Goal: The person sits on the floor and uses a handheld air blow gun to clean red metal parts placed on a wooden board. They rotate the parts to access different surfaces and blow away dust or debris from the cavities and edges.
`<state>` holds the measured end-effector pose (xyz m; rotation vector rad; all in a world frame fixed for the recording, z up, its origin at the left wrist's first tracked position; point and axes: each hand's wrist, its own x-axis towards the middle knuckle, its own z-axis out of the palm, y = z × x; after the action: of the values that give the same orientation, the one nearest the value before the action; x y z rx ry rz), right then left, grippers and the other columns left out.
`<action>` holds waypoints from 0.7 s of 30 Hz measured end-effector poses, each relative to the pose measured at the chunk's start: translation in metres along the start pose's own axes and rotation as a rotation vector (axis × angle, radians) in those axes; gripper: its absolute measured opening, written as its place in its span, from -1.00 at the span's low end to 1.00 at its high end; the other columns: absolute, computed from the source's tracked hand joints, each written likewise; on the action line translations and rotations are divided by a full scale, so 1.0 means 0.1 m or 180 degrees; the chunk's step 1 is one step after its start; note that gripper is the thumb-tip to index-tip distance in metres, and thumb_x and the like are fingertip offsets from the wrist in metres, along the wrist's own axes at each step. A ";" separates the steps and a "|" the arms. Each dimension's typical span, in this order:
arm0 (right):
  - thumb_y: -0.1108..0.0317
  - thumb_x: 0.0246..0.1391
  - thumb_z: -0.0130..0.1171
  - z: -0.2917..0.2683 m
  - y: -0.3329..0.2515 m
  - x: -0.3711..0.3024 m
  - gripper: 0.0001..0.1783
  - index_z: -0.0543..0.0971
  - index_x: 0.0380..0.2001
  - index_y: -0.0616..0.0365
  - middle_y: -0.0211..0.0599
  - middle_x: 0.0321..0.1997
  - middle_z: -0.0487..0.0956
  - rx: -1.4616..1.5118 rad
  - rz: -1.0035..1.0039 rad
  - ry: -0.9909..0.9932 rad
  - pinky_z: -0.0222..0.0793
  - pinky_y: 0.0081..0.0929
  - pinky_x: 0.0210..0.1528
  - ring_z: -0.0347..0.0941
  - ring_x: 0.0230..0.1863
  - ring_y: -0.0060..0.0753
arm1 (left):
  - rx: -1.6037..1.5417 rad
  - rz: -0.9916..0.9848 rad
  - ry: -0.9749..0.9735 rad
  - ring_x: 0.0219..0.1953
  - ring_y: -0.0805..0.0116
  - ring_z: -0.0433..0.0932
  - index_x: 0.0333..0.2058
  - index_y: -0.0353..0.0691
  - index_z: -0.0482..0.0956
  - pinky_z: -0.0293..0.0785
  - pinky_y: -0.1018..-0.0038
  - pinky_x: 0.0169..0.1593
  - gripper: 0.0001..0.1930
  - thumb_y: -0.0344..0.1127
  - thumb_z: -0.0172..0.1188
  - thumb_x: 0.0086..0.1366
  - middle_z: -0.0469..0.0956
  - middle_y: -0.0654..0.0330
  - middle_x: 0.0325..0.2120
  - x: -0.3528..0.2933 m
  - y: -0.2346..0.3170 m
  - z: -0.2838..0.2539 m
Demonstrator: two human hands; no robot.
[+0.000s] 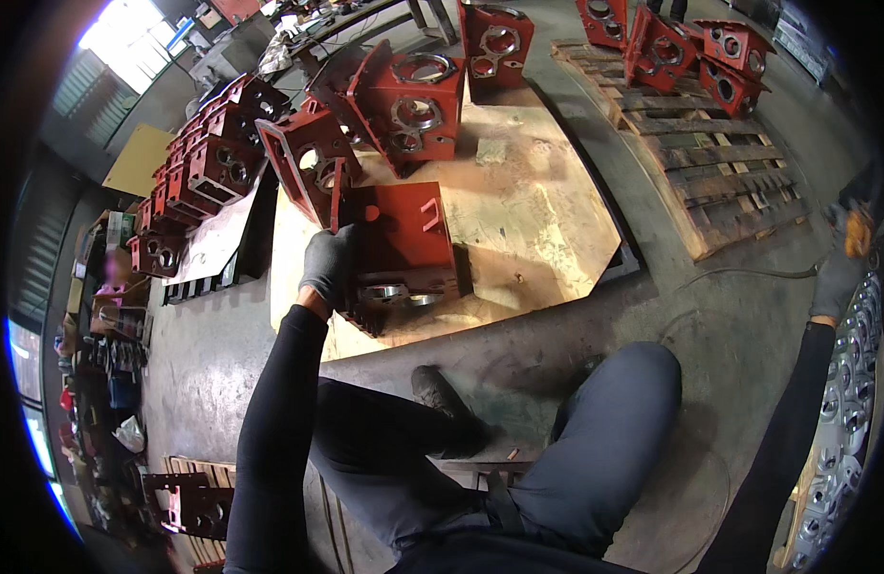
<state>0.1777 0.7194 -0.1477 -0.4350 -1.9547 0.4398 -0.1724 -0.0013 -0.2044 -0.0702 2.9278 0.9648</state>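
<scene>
- Box of red metal (394, 251) lies on the near left part of the wooden board (547, 225); a small red handle (430, 214) stands out from its flat face.
- The left hand (327, 263), in a grey glove, is closed on the left edge of this box.
- The right hand (840, 277), also gloved, is far out to the right, well apart from the box. An orange-brown patch (858, 232) shows at its fingers, but the view there is dark and bent, so I cannot tell whether the hand is holding something.
- A dark cable (748, 275) runs on the floor near the right hand.
- Below this hand are grey metal parts (848, 402) in rows.
- Other red boxes (418, 110) with round holes stand behind, on the same board.
- To the left, more red boxes stand in a row (207, 172).
- At the upper right, a wooden pallet (743, 182) carries several red boxes (662, 53) at its far end.
</scene>
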 end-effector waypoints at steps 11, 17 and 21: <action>0.35 0.26 0.22 1.67 -1.19 -1.70 -0.73 0.49 -0.08 0.31 -0.21 -0.42 0.62 0.2834 0.2665 -0.3934 0.60 -0.40 -0.48 0.61 -0.47 -0.40 | -0.0827 0.0371 -0.0102 -0.31 0.38 0.56 -0.10 -0.36 0.60 0.48 0.41 -0.15 -0.63 -0.17 0.10 0.28 0.65 0.11 -0.36 0.01 -0.05 -0.02; 0.38 0.21 0.29 2.04 -1.53 -2.02 -0.78 0.50 -0.19 0.25 -0.38 -0.58 0.53 0.3060 0.3050 -0.4188 0.44 -0.55 -0.63 0.48 -0.66 -0.52 | -0.1295 0.0177 -0.0256 -0.37 0.56 0.46 -0.14 -0.37 0.58 0.43 0.54 -0.25 -0.72 -0.29 0.08 0.31 0.57 0.31 -0.43 -0.04 -0.02 -0.02; 0.28 0.16 0.36 2.11 -1.68 -1.97 -0.76 0.55 -0.27 0.20 -0.44 -0.64 0.49 0.2932 0.3051 -0.4440 0.32 -0.63 -0.68 0.39 -0.72 -0.63 | -0.1187 0.0251 -0.0126 -0.36 0.58 0.45 -0.15 -0.36 0.58 0.42 0.56 -0.23 -0.75 -0.33 0.07 0.31 0.56 0.34 -0.41 -0.08 0.01 -0.03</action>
<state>0.0455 0.4543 -0.3029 -0.4445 -2.2557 2.6756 -0.1647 -0.0018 -0.2012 0.0480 2.6936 1.4932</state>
